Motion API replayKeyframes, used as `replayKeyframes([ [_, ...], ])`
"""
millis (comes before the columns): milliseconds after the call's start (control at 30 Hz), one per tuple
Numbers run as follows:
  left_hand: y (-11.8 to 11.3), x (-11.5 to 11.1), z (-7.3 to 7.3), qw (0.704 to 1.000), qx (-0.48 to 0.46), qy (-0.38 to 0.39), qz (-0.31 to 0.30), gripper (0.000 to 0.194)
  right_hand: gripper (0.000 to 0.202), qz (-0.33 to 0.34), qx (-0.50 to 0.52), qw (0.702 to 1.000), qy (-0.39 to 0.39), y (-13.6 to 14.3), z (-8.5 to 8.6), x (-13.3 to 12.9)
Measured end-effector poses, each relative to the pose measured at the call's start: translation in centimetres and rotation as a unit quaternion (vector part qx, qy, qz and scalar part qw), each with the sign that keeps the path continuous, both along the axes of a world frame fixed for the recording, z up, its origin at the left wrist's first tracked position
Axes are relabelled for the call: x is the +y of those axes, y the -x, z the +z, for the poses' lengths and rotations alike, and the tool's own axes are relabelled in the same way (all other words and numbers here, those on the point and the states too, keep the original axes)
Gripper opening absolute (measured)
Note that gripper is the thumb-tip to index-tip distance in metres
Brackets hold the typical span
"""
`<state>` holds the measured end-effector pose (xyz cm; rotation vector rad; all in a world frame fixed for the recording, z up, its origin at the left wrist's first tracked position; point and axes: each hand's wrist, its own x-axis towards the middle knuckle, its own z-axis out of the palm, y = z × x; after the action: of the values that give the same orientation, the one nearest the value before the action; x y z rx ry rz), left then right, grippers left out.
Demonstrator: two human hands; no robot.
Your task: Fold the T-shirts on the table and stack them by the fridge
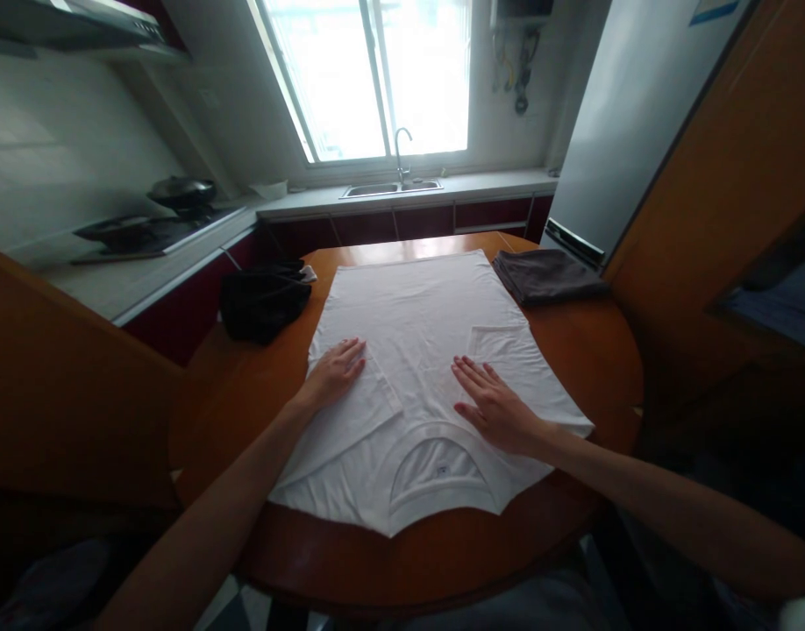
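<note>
White T-shirt point(422, 307): spread on our round wooden counter point(350, 565), neckline toward us, hem toward the window point(422, 79), sleeve parts folded inward on both sides.
Lidded pan point(182, 187): on the stove point(198, 223) to our left; its lid hides whatever is inside.
Dark pan point(117, 230): beside it on the same stove, too dim for us to tell its contents.
Sink point(358, 190): two basins below the window; we cannot see into them.
Left hand point(335, 375): palm down on the shirt's left folded part, fingers nearly straight and close together, gripping nothing.
Right hand point(501, 412): flat on the shirt near the neckline, fingers extended, thumb held apart, nothing grasped.
Dark cloths: a black bundle point(264, 302) just left of our shirt, a folded grey cloth point(551, 276) beside its far right edge.
</note>
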<state>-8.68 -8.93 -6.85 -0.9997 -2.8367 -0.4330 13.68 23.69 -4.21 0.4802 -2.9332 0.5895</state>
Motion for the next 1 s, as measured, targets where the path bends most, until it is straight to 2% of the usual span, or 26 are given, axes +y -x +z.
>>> replayKeyframes([
  [100, -0.5, 0.2, 0.5, 1.0, 0.006, 0.014, -0.005, 0.063, 0.067, -0.032, -0.016, 0.999, -0.019, 0.3, -0.2, 0.4],
  [200, -1.9, 0.3, 1.9, 0.998, -0.001, 0.041, -0.04, 0.064, 0.066, -0.031, -0.025, 0.999, -0.034, 0.2, -0.4, 0.5],
  [333, -5.6, 0.4, 4.4, 0.984, -0.06, 0.097, -0.14, 0.071, 0.063, -0.048, 0.018, 0.999, -0.016, 0.1, -0.5, 1.1],
  [400, -7.8, 0.5, 5.0, 0.973, -0.078, 0.115, -0.185, 0.067, 0.062, -0.048, 0.013, 0.999, -0.014, 0.2, -0.7, 1.5],
  [467, -9.9, 0.7, 5.0, 0.966, -0.082, 0.122, -0.215, 0.065, 0.063, -0.036, -0.006, 0.999, -0.025, 0.2, -1.0, 1.7],
  [567, -11.9, 0.9, 4.4, 0.965, -0.072, 0.114, -0.226, 0.067, 0.065, -0.03, -0.016, 0.999, -0.042, 0.2, -1.3, 1.7],
  [700, -13.2, 0.8, 4.1, 0.963, -0.069, 0.102, -0.238, 0.068, 0.061, -0.036, 0.025, 0.999, -0.032, -0.2, -0.8, 1.3],
  [867, -14.8, 0.8, 4.3, 0.96, -0.077, 0.103, -0.247, 0.066, 0.062, 0.045, -0.014, 0.998, -0.036, -0.8, -0.5, 0.9],
  [1000, -15.8, 0.9, 4.7, 0.961, -0.081, 0.095, -0.248, 0.065, 0.064, 0.032, -0.009, 0.999, -0.038, -0.7, -0.4, 1.6],
])
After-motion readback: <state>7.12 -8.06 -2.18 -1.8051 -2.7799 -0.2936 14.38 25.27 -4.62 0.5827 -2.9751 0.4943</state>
